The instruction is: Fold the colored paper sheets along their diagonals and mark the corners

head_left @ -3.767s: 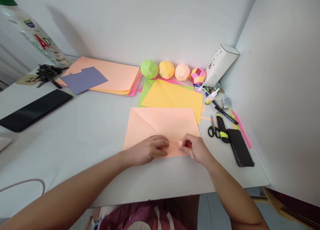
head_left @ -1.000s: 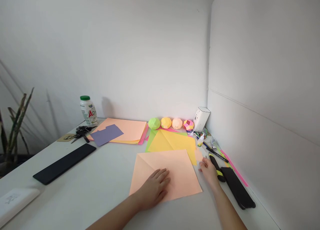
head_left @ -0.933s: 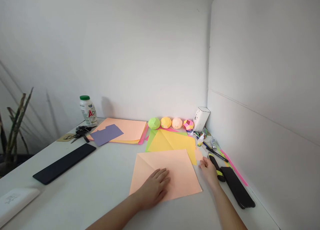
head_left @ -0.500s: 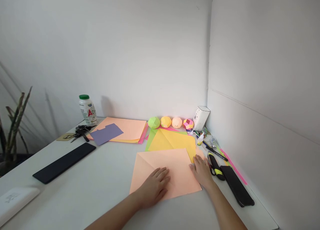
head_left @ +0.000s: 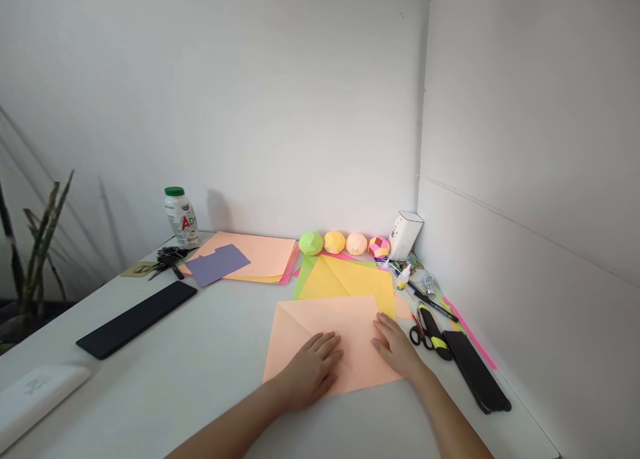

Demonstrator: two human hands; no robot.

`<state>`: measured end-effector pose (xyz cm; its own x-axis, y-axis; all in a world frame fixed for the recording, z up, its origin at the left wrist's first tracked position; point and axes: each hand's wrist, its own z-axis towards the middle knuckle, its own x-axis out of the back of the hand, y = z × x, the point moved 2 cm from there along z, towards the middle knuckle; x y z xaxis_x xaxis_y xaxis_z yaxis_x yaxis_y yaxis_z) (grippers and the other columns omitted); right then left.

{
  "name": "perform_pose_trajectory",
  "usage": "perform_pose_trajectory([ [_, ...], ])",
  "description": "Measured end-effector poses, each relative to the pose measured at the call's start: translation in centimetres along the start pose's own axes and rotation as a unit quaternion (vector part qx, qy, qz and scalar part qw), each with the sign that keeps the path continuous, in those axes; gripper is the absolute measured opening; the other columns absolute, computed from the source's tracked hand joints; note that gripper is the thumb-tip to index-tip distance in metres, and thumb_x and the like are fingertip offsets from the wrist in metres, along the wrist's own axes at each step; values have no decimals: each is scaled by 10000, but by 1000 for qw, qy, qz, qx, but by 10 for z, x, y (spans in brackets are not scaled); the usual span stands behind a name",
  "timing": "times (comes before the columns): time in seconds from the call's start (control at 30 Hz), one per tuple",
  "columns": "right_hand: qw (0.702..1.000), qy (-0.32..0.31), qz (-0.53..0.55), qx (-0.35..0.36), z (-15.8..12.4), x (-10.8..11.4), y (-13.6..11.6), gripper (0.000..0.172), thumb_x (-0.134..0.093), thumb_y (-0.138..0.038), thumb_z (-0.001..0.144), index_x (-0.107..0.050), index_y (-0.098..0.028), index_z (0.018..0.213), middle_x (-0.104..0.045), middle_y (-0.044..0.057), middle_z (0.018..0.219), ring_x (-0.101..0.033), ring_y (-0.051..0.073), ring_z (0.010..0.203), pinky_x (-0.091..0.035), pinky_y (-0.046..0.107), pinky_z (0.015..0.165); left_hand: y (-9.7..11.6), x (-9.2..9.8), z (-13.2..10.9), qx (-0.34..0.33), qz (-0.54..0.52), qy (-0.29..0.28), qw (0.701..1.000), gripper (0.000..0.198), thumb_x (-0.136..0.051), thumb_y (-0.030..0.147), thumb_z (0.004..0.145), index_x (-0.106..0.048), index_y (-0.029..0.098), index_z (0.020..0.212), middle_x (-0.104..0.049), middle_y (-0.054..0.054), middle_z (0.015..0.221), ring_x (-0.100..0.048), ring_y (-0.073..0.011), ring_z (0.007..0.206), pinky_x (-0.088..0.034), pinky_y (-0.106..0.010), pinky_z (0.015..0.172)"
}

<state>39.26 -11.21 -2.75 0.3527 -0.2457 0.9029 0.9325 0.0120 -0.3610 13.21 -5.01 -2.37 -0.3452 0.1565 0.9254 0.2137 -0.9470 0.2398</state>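
A peach sheet of paper [head_left: 295,326] with a diagonal crease lies flat at the front of the table. My left hand [head_left: 311,371] rests on its middle, palm down, fingers stretched out. On the sheet's right edge lies my right hand [head_left: 397,344], its fingers extended and nothing gripped. Beneath the peach sheet's far edge a yellow sheet [head_left: 350,279] pokes out, with a green sheet [head_left: 303,282] under that. Close to the right hand are a pair of scissors [head_left: 421,337] and a black and yellow cutter [head_left: 434,332].
Several folded paper balls [head_left: 335,242] line the wall beside a white box [head_left: 405,236]. Right: a glue bottle [head_left: 403,277] and black case [head_left: 477,371]. Left: paper stack [head_left: 265,252], purple piece [head_left: 220,264], green-capped bottle [head_left: 182,218], keys [head_left: 169,259], black strip [head_left: 137,319], white device [head_left: 40,402].
My right hand has slid left, further onto the peach sheet, leaving the scissors' handles more exposed. My left hand stays on the paper. The whole view has shifted slightly.
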Motion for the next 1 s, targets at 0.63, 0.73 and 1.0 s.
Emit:
perform_pose_trajectory([
  [0.63,1000,3,12,22,2,0,-2,412,-509,-363,875,-607,-158,1220,-520,131,1376,-461,257,1299,-383,438,1092,-18,15,3,151,-58,66,985,315,-452,267,919,-576,217,1204,-567,-88,1304,-534,-236,1192,-456,-404,1013],
  [0.73,999,16,-16,32,6,1,-11,367,-502,-339,875,-626,-161,1171,-549,141,1333,-485,278,1263,-398,456,1071,-52,29,1,303,-50,102,946,274,-491,303,956,-564,173,1186,-574,-98,1240,-564,-229,1121,-482,-443,946],
  [1.0,993,58,-77,69,12,0,-33,225,-435,-164,859,-628,-184,973,-600,131,1099,-543,276,1083,-463,439,934,-117,46,38,577,0,53,815,340,-569,355,922,-543,160,1200,-567,-89,1203,-592,-222,1026,-515,-433,859],
])
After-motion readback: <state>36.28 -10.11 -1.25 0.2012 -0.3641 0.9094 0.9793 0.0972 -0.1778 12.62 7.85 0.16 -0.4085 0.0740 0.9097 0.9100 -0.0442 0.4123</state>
